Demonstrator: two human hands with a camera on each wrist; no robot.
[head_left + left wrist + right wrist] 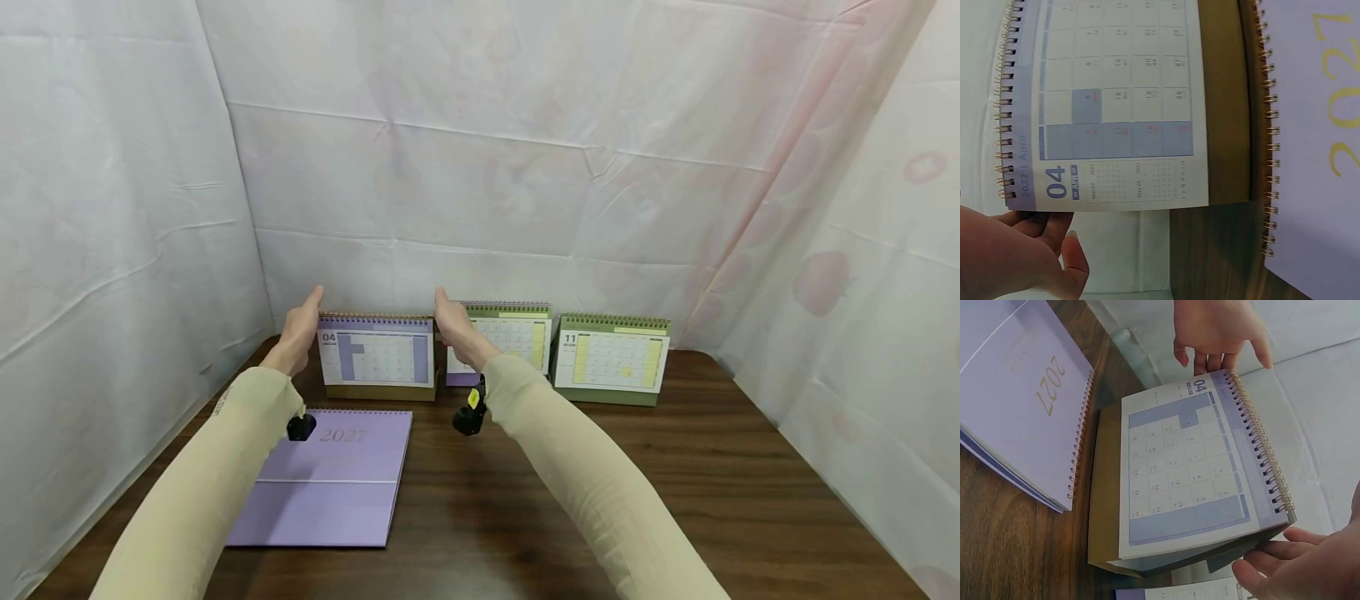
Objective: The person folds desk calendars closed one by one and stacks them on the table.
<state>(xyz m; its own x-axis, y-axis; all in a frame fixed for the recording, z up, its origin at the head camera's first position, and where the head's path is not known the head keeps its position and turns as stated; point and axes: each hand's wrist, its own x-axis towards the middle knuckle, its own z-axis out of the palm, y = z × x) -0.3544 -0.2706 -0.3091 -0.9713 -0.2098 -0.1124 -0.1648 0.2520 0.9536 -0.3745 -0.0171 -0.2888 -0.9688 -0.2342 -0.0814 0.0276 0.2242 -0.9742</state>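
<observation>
A desk calendar (378, 358) showing a purple April page stands upright near the back wall, its gold spiral binding on top. My left hand (297, 329) is at its left edge, the fingertips against or just behind that side. At the opposite edge is my right hand (459, 329), its fingers extended beside the upper corner in the right wrist view. Neither hand's fingers are curled round the calendar; whether every fingertip touches it is hard to tell. In front lies a flat purple 2027 calendar (345, 508), partly covered by my left forearm.
To the right stand a yellow-and-green calendar (517, 342), partly hidden by my right hand, and a green November calendar (611, 358). All rest on a dark wooden table (720, 483). Pale sheets (480, 167) close off the back and sides.
</observation>
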